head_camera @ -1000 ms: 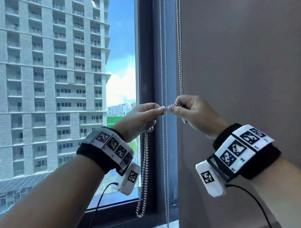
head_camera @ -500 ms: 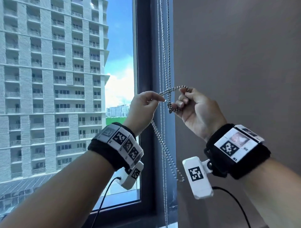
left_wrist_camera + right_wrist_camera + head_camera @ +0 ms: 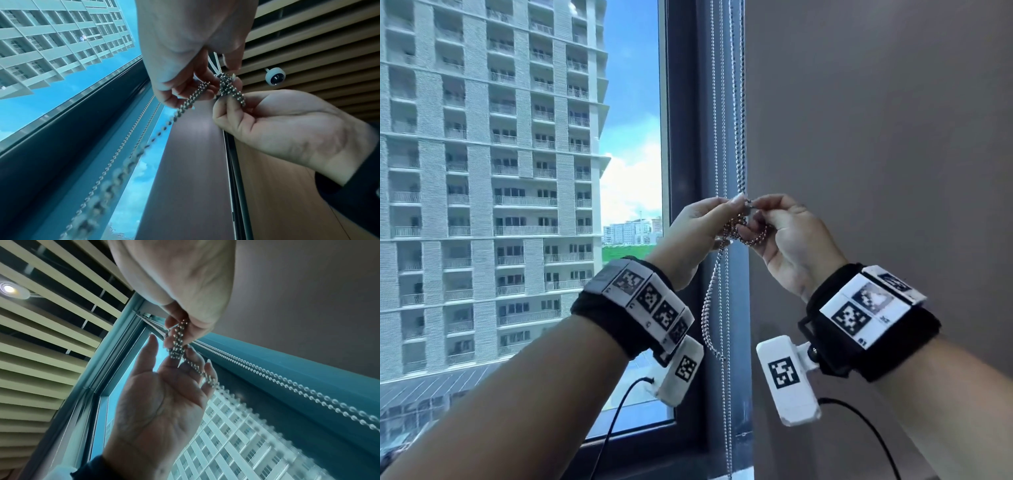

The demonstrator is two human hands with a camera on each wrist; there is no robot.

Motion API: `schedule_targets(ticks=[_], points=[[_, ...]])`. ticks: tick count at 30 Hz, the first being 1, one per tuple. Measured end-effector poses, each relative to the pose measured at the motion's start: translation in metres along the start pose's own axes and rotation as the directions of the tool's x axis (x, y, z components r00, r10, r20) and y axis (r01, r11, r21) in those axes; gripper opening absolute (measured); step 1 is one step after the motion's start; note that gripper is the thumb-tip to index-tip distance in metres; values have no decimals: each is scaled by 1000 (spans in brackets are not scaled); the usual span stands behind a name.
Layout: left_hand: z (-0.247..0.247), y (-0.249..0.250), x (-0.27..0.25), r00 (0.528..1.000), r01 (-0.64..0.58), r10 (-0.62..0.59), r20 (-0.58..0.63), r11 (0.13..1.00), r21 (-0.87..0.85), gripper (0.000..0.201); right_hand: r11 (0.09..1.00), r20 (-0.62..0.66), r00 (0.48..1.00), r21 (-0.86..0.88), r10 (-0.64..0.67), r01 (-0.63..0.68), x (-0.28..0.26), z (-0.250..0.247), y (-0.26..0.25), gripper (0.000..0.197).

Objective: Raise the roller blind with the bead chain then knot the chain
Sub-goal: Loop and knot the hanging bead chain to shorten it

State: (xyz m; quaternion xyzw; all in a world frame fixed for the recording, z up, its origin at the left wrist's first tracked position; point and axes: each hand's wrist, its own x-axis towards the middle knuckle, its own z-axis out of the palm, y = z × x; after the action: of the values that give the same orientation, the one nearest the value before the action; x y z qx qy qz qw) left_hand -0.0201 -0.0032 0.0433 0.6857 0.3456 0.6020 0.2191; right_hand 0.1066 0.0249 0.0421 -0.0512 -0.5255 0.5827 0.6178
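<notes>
**Both hands pinch a bunched bead chain beside the window frame**

The left hand (image 3: 698, 233) and right hand (image 3: 787, 236) meet fingertip to fingertip at chest height, in front of the dark window frame (image 3: 681, 137). Between them sits a tangle of the bead chain (image 3: 739, 226): the left thumb and forefinger pinch it from one side, and the right hand's curled fingers (image 3: 226, 104) clamp a doubled length from the other. In the left wrist view the chain (image 3: 226, 86) forms a dense cluster of beads at the pinch, with a doubled strand running off blurred toward the camera. The right wrist view shows the left palm (image 3: 164, 402) turned up, with strands crossing its fingers.

From the hands a loop hangs down, ending above the sill. Two thinner strands (image 3: 726, 377) run straight down just behind it, close to the frame. Above the hands the chain climbs along the edge where the frame meets the grey wall (image 3: 876, 137). The wall stands near the right hand; the glass pane (image 3: 517, 171) lies to the left.
</notes>
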Motion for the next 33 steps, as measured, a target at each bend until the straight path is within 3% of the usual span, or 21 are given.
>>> schedule_targets(ticks=[3, 5, 8, 12, 15, 18, 20, 24, 28, 33], points=[[0, -1, 1, 1000, -7, 7, 21, 1000, 1, 18, 997, -9, 1000, -72, -1, 0, -2, 0, 2, 32], [1, -1, 1, 1000, 3, -3, 22, 1000, -20, 21, 975, -18, 999, -220, -44, 39, -2, 1, 3, 33], [3, 1, 0, 1000, 28, -28, 12, 999, -39, 32, 868, -26, 985, -477, -172, 139, -3, 0, 4, 36], [2, -1, 0, 998, 55, -53, 20, 996, -71, 33, 776, 9, 964, -591, -267, 221, -2, -1, 7, 25], [2, -3, -2, 997, 65, -62, 44, 995, -78, 31, 781, 60, 973, -586, -223, 215, -2, -1, 7, 12], [1, -4, -3, 995, 78, -73, 62, 993, -90, 34, 766, 109, 979, -610, -174, 204, 0, -2, 7, 16], [0, -5, -3, 994, 90, -85, 62, 993, -73, 40, 757, 113, 991, -641, -74, 130, 3, -4, 5, 21], [-4, -5, -5, 992, 92, -86, 90, 994, -66, 32, 868, 128, 987, -496, 101, -25, 7, -4, 0, 10], [-7, -8, -5, 991, 90, -79, 111, 991, -97, 28, 900, 120, 987, -433, 108, -46, 11, -4, 1, 9], [-13, -13, -6, 990, 105, -95, 107, 990, -95, 20, 847, 103, 986, -529, 131, -57, 12, -2, 3, 14]])
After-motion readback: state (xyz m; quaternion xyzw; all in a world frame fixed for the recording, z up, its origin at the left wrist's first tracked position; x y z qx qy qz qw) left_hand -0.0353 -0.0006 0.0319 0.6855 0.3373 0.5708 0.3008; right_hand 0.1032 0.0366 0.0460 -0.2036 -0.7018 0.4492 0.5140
